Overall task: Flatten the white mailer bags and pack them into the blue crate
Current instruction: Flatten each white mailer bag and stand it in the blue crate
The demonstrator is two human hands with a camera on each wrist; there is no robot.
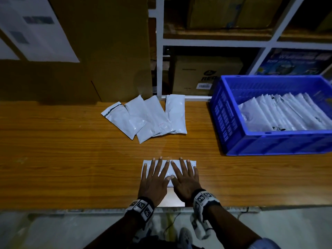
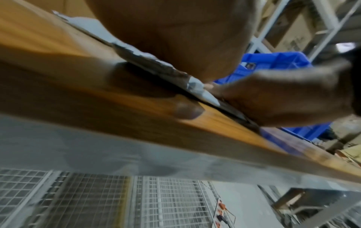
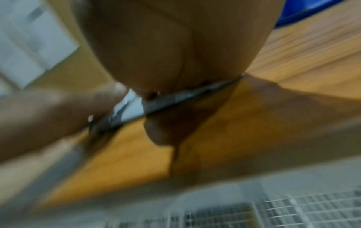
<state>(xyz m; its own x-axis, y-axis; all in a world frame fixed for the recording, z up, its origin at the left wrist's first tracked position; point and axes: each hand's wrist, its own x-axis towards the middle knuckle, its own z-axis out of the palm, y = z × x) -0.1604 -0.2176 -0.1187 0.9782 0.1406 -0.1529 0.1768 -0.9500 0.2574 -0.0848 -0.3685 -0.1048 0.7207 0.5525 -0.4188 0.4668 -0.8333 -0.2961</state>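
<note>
A white mailer bag [image 1: 169,170] lies flat near the front edge of the wooden table [image 1: 62,159]. My left hand [image 1: 154,178] and my right hand [image 1: 185,178] press down on it side by side, palms flat and fingers spread. The left wrist view shows the bag's edge [image 2: 195,84] under my palm; the blurred right wrist view shows the same bag [image 3: 129,106]. Several more white mailer bags [image 1: 149,115] lie fanned out at the back of the table. The blue crate [image 1: 233,123] stands at the right, holding a row of several packed white bags [image 1: 285,112].
White shelving [image 1: 159,51] with cardboard boxes [image 1: 204,74] stands behind the table. A large brown box with paper sheets [image 1: 36,27] fills the back left. Bare wood lies to the left of my hands. A metal strip edges the table's front.
</note>
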